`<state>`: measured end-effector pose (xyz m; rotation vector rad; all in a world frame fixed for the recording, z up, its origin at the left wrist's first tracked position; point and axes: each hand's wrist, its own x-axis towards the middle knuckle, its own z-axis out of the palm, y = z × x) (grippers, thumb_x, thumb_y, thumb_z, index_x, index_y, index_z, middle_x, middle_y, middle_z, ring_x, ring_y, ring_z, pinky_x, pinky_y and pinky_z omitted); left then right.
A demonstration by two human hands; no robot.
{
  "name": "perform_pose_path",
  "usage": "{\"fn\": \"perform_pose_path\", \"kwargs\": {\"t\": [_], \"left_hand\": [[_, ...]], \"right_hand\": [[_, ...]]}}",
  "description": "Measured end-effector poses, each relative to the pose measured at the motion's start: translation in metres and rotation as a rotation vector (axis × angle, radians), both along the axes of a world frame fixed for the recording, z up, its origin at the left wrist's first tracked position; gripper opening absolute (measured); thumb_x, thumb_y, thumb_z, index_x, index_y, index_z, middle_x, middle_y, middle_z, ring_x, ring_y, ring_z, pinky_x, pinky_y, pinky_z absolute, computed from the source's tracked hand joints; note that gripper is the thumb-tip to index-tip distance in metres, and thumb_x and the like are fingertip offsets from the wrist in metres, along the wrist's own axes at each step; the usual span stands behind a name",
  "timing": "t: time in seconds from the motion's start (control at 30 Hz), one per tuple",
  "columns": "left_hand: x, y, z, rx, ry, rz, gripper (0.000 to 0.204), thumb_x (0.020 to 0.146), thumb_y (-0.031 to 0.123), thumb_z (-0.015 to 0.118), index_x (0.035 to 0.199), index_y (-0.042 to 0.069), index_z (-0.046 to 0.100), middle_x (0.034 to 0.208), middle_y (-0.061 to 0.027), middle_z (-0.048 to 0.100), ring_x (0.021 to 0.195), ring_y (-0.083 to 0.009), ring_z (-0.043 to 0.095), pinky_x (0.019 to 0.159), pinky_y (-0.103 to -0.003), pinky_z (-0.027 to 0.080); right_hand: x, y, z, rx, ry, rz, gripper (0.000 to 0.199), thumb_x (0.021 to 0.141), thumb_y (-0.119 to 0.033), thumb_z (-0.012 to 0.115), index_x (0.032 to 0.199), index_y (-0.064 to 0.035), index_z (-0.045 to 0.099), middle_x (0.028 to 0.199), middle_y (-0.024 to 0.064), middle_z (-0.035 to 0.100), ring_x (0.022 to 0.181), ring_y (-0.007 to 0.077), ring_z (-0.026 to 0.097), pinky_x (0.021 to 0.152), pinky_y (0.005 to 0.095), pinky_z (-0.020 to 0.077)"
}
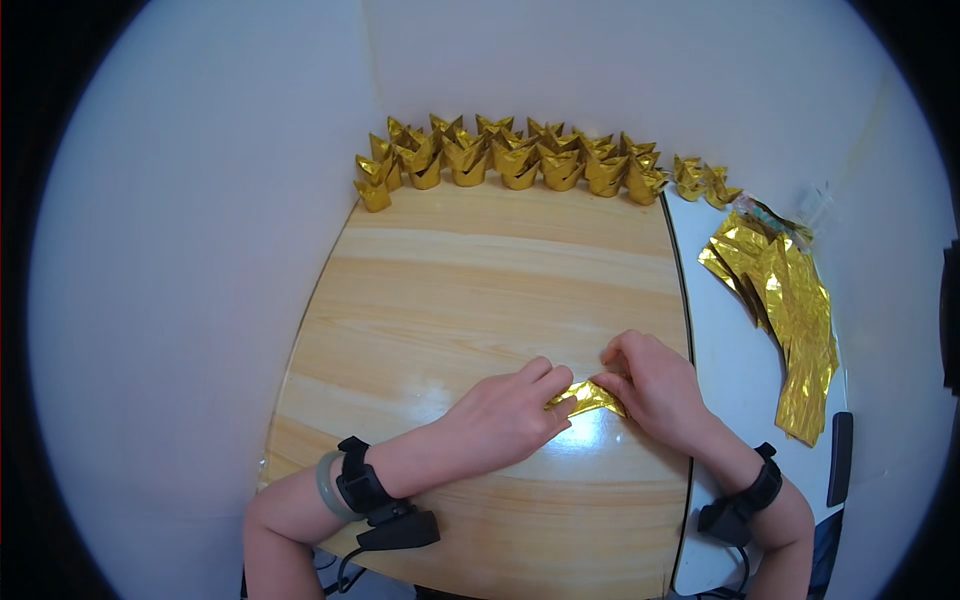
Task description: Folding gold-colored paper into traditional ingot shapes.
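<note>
**Strip [596,397], gold foil, in hand**

Walls [220,230]: pale, plain, enclosing your work area at the back and both sides.

Table [480,290]: light wood grain, glossy, with a bright reflection just below the strip.

Side table [725,330]: white, along your right, a dark seam between it and the table.

Row [518,165]: many folded gold pieces, cup-shaped with pointed tops, standing close together along the table's far edge, more than one deep.

Sheets [795,320]: gold, creased, overlapping in a long pile on the side table.

Left hand [515,410]: yours; thumb and fingers closed on the strip's left end.

Right hand [660,395]: yours; thumb at the strip's right end, forefinger curled above and apart from it. The palm hides the other fingers, so whether they clamp cannot be told.

Wrist units [400,530]: two, black, one strapped to each of your wrists.

Bar [841,460]: black, at the side table's right edge.

Strip: folded, shiny, spanning the gap between your hands, over the table's near right part.

Pair [690,178]: two folded gold pieces, far end of the side table.

Bangle [328,485]: grey-green, on your left forearm beside the strap.
</note>
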<state>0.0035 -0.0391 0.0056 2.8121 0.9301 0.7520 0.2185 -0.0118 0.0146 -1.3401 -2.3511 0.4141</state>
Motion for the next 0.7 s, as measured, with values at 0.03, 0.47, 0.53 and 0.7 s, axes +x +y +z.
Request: {"fn": "perform_pose_path", "kwargs": {"t": [0.03,0.47,0.53,0.7], "left_hand": [[0.000,0.000,0.001,0.001,0.004,-0.005,0.016,0.077,0.016,0.071,0.090,0.006,0.068,0.088,-0.0044,0.053,0.082,-0.0181,0.053,0.053,-0.028,0.048],[0.000,0.005,-0.007,0.002,-0.101,0.051,0.007,0.076,0.011,0.069,0.077,0.007,0.064,0.075,-0.0038,0.054,0.068,-0.0201,0.057,0.054,-0.031,0.048],[-0.005,0.010,-0.005,-0.097,-0.173,0.036,0.009,0.076,0.012,0.070,0.080,0.007,0.064,0.077,-0.0047,0.055,0.070,-0.0221,0.058,0.057,-0.032,0.049],[-0.002,0.009,0.010,-0.230,-0.120,0.013,0.017,0.076,0.016,0.072,0.087,0.007,0.063,0.083,-0.0059,0.056,0.075,-0.0244,0.057,0.059,-0.032,0.050]], "right_hand": [[0.002,0.002,-0.002,0.001,0.004,-0.005,0.024,0.083,-0.022,0.067,0.093,-0.0067,0.052,0.081,0.0108,0.059,0.079,0.0309,0.059,0.065,0.0412,0.0459],[0.010,0.010,-0.003,-0.029,0.003,0.123,0.023,0.086,-0.024,0.064,0.096,-0.0082,0.051,0.082,0.0118,0.060,0.079,0.0328,0.059,0.066,0.0422,0.0465],[0.010,0.010,-0.004,-0.029,0.008,0.121,0.023,0.086,-0.024,0.064,0.096,-0.0081,0.050,0.082,0.0117,0.060,0.079,0.0329,0.059,0.066,0.0423,0.0465],[0.012,0.010,-0.007,0.034,0.004,0.130,0.022,0.086,-0.023,0.063,0.096,-0.0076,0.050,0.082,0.0119,0.060,0.079,0.0335,0.059,0.066,0.0431,0.0459]]}}
